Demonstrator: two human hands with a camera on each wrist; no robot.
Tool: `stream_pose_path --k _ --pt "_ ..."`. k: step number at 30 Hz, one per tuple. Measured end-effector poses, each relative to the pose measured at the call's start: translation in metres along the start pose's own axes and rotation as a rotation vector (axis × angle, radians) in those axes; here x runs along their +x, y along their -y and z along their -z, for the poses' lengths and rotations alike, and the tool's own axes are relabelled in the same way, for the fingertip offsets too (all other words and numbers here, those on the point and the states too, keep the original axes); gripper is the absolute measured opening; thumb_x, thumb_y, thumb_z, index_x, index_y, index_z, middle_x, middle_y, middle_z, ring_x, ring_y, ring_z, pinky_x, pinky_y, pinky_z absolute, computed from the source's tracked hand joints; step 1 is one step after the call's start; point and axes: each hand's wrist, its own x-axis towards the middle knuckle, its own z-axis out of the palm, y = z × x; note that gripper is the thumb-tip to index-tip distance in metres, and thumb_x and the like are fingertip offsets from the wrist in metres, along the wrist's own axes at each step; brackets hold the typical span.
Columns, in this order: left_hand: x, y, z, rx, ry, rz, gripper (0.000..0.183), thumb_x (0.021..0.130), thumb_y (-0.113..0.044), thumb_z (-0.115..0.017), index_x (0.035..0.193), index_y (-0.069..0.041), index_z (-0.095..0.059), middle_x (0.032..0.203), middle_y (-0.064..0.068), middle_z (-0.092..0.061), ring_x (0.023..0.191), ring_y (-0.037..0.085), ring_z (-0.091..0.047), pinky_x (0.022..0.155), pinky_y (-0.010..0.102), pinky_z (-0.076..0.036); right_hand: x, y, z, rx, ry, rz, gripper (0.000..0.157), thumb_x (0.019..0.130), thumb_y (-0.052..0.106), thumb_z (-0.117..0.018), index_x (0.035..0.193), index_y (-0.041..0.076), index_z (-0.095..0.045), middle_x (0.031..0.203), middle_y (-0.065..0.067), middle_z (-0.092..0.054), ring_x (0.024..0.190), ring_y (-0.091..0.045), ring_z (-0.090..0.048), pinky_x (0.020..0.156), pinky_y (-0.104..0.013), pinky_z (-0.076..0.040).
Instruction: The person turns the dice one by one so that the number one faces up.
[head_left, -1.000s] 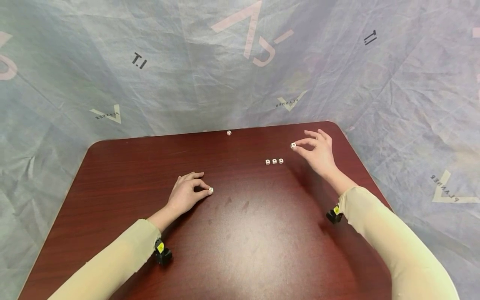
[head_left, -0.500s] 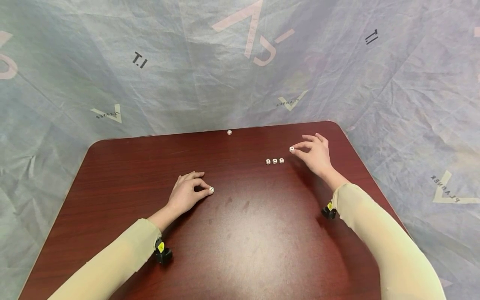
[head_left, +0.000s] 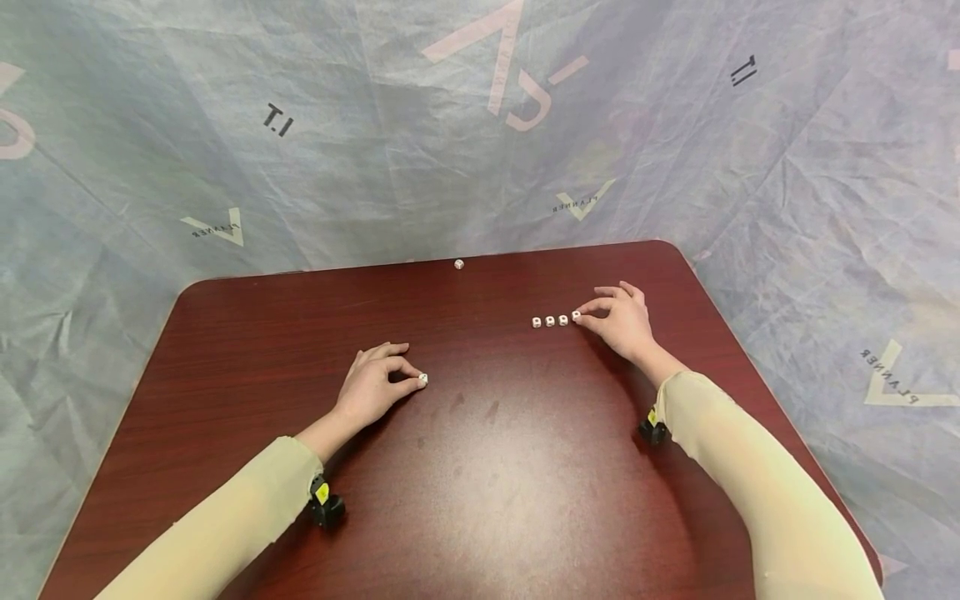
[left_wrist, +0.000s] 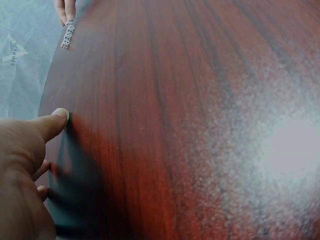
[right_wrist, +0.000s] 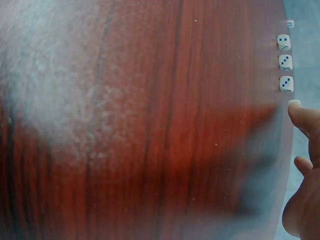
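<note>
My left hand (head_left: 371, 387) pinches a white die (head_left: 423, 379) between thumb and forefinger, left of the table's middle. In the left wrist view the thumb (left_wrist: 52, 124) covers most of that die. At the back right, my right hand (head_left: 621, 321) pinches another white die (head_left: 576, 317) at the right end of a row of three dice (head_left: 550, 321). The held die sits close beside the nearest one of the row. The right wrist view shows the row's dice (right_wrist: 285, 62) with dark pips facing the camera, while the right thumb (right_wrist: 302, 114) hides the held die.
One more die (head_left: 459, 264) lies alone near the back edge of the dark red wooden table (head_left: 480, 450). Grey printed fabric (head_left: 337, 183) hangs behind the table and along its sides. Black wrist cameras (head_left: 326, 504) hang below both sleeves.
My right hand has come down, left and nearer with its die, from above right of the row to the row's right end. The left hand and its die have stayed put.
</note>
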Motion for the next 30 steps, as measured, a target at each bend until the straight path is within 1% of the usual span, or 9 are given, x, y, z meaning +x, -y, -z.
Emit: stream_pose_path --k 13,25,27,30 --pt "0.0003 -0.0004 0.0004 -0.002 0.003 0.008 0.009 0.090 -0.036 -0.081 0.095 -0.028 -0.081 0.151 0.009 -0.053 0.148 0.036 -0.034 0.122 0.062 -0.008 -0.0030 0.0011 -0.0006 0.013 0.019 -0.008 0.015 0.090 0.028 -0.081 0.100 0.017 -0.083 0.144 -0.018 -0.056 0.149 -0.045 -0.016 0.118 -0.065 -0.011" --pt "-0.0010 -0.0001 -0.0001 -0.004 0.005 0.009 0.010 0.091 -0.037 -0.080 0.095 -0.028 -0.082 0.151 0.008 -0.053 0.148 0.035 -0.034 0.123 0.061 -0.008 -0.0060 -0.0008 -0.0036 0.010 0.017 -0.011 0.017 0.092 0.028 -0.080 0.103 0.016 -0.083 0.146 -0.018 -0.054 0.150 -0.044 -0.016 0.118 -0.066 -0.010" --pt "-0.0009 -0.0001 0.0000 -0.003 0.005 0.011 0.010 0.091 -0.037 -0.080 0.095 -0.028 -0.081 0.151 0.008 -0.053 0.148 0.035 -0.034 0.123 0.061 -0.008 -0.0062 -0.0013 -0.0038 0.008 0.017 -0.012 0.018 0.092 0.028 -0.079 0.105 0.016 -0.083 0.146 -0.018 -0.054 0.150 -0.044 -0.016 0.118 -0.066 -0.010" --pt "-0.0006 0.0000 0.0001 -0.005 0.006 0.012 0.010 0.091 -0.037 -0.080 0.095 -0.029 -0.081 0.151 0.007 -0.053 0.148 0.035 -0.034 0.123 0.061 -0.008 -0.0063 -0.0027 -0.0034 -0.002 0.022 -0.011 0.025 0.092 0.029 -0.079 0.112 0.015 -0.081 0.147 -0.018 -0.053 0.150 -0.045 -0.017 0.117 -0.066 -0.010"
